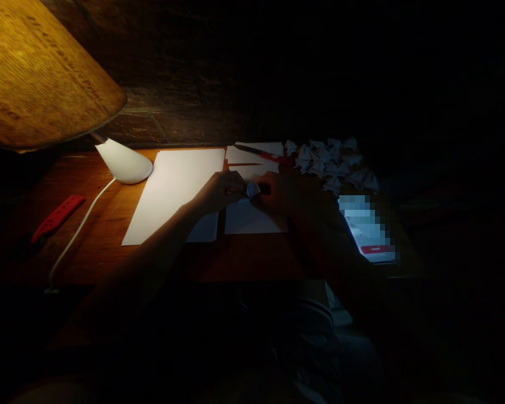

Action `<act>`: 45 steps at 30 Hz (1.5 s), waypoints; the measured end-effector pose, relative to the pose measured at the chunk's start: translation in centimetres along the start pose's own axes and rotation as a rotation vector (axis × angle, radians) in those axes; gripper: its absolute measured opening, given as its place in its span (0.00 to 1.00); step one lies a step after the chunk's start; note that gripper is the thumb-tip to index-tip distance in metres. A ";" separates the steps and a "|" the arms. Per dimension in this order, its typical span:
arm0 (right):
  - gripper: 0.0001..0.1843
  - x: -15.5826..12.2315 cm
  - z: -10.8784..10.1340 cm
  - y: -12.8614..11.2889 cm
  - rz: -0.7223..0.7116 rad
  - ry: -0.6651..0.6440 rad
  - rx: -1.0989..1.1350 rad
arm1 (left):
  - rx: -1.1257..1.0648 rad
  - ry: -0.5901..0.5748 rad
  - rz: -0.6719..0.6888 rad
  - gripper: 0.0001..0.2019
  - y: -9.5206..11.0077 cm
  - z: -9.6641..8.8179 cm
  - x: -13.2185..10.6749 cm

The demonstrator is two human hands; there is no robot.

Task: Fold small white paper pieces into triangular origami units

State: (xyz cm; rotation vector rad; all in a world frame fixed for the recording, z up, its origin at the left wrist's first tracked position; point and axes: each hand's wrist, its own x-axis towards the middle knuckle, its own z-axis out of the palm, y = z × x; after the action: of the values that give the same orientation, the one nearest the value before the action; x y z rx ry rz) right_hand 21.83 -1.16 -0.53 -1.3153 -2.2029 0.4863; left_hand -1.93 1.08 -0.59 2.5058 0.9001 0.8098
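My left hand (224, 189) and my right hand (278, 192) meet over a wooden table (109, 224) in dim lamp light. Both pinch a small folded piece of white paper (252, 189) between their fingertips. Under the hands lies a white sheet (252, 220). A larger white sheet (172, 188) lies to the left of it. Behind the hands, a red-handled tool (263, 154), perhaps a cutter or pen, rests on paper scraps (252, 152).
A heap of several small folded paper pieces (332, 163) sits at the back right. A lit phone screen (368, 230) lies at the right. A white lamp base (124, 161) with cable and an orange shade (37, 73) stand left. A red strip (56, 217) lies far left.
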 end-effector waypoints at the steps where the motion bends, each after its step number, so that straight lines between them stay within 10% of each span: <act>1: 0.07 0.0 0.0 0.1 0.000 0.010 0.008 | -0.005 -0.008 0.012 0.08 0.1 -0.1 0.0; 45: 0.13 -0.2 -0.9 -0.4 -0.111 -0.040 0.171 | 0.125 -0.060 -0.013 0.10 0.2 -0.8 0.3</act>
State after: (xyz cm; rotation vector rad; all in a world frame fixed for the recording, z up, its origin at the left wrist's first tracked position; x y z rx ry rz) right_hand 22.18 -1.46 0.40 -1.0978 -2.1990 0.6477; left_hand -2.19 1.25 0.20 2.6131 0.9731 0.6899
